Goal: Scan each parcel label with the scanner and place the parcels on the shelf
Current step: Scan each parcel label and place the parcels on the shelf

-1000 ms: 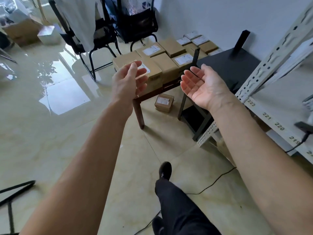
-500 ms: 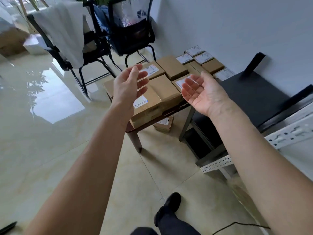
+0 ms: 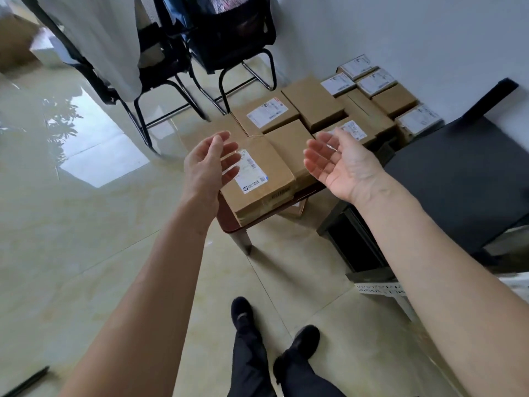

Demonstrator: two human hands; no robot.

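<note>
While both hands are out in front with nothing in them, the target looks like the nearest brown cardboard parcel with the white printed label (image 3: 259, 179), lying flat at the front corner of the low dark-red wooden table (image 3: 229, 222).

Left hand (image 3: 209, 164): fingers straight-ish and spread, palm facing inward, holding nothing; it overlaps the parcel's left edge in view, contact cannot be told. Right hand (image 3: 339, 164): palm up, fingers relaxed and apart, holding nothing, off to the parcel's right, apart from it. The parcel sits between the two palms and a bit below them.

Handling, my guess: rigid corrugated box, flat, wide, probably light to moderate. Top flap looks slightly bowed and taped, so don't squeeze the lid centre. Cardboard is grippy enough, no slip worry. Best hold: palms on the two opposite short sides, fingers under the bottom edge, label facing up for the scan. Front edge overhangs the table corner a little, which gives finger room underneath.

More brown boxes (image 3: 313, 103) are packed tight just behind the grip zone, some touching the target; lift straight up to avoid dragging them. Scanner not visible. Black bench (image 3: 458, 173) sits right of the right hand.
</note>
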